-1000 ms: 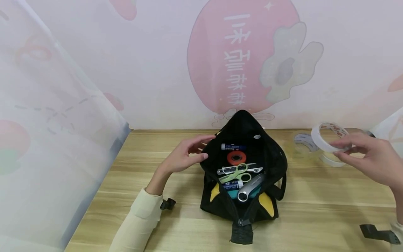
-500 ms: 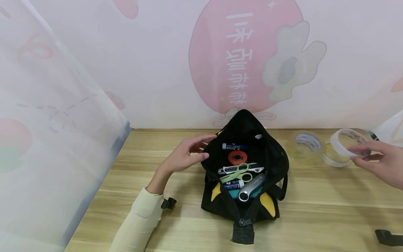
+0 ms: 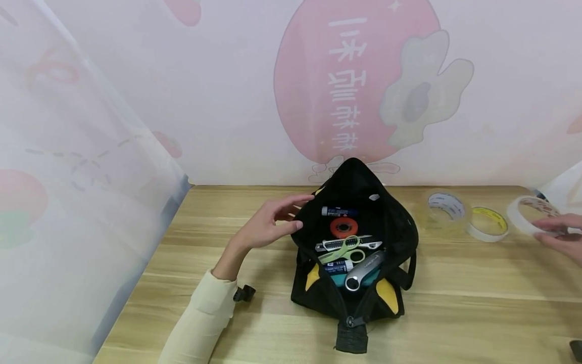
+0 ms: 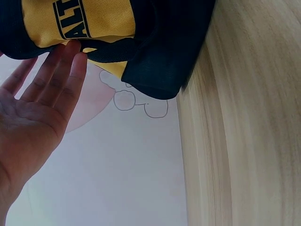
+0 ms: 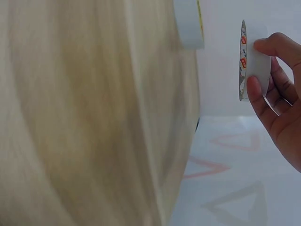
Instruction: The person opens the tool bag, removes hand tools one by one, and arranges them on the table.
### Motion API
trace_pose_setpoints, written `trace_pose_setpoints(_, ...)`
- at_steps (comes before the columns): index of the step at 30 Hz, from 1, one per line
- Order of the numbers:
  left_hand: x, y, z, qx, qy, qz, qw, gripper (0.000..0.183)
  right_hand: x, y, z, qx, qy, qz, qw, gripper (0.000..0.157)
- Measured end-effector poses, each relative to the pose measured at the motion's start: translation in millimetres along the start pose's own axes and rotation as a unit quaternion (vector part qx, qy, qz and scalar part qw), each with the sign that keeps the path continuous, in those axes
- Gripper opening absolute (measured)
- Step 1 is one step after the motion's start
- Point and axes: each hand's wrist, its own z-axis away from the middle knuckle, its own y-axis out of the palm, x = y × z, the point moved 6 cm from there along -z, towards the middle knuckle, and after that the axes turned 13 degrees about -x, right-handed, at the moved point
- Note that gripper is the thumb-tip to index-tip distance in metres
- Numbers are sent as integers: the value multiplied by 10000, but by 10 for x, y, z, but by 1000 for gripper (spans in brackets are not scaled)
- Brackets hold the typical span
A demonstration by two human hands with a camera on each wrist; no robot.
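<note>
In the head view my right hand (image 3: pixel 561 232) pinches a roll of white tape (image 3: pixel 520 220) between thumb and fingers at the right. The right wrist view shows that roll (image 5: pixel 256 63) edge-on, with orange print inside its core. My left hand (image 3: pixel 268 225) touches the left rim of an unzipped black and yellow tool bag (image 3: pixel 397 227), its fingers (image 4: pixel 61 82) fairly straight against the outside. Inside the bag lie a red disc-shaped roll (image 3: pixel 335 227), green-handled scissors (image 3: pixel 356 256), a grey utility knife (image 3: pixel 366 269), other cutters (image 3: pixel 327 245) and blue glue sticks (image 3: pixel 333 211).
Left of the held roll, a clear tape roll (image 3: pixel 447 205) and a white roll with a yellow core (image 3: pixel 491 235) sit on the wooden table (image 3: pixel 454 313). A patterned pale cloth (image 3: pixel 218 101) hangs behind the table and along its left side.
My right hand has carried the white tape roll right and lowered it, uncovering the yellow-cored roll. My left hand stays at the bag's rim.
</note>
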Motion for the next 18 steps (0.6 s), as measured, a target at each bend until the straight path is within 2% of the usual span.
trace_pose_setpoints(2,-4,-4,-6,-5,-6,-16,10000,58,-75,-22,1,6,53,501,9987,78)
trace_pose_setpoints(4,-5,-5,-8,-5,-15,-20,10000,58,-129,-36,8,8,7,697,9976,78)
trace_pose_setpoints(9,-2,1,-10,0,-3,3,10000,57,-265,-40,-4,-7,-50,-400,9992,66)
trace_pose_setpoints(11,7,6,-4,-3,-15,7,10000,58,-350,-27,-6,17,-55,-517,9986,61)
trace_pose_setpoints(15,7,15,3,15,-25,23,10000,58,-530,-4,36,24,85,-165,9998,60)
trace_pose_setpoints(18,-2,17,1,30,-4,11,10000,58,-612,29,80,142,305,304,9990,61)
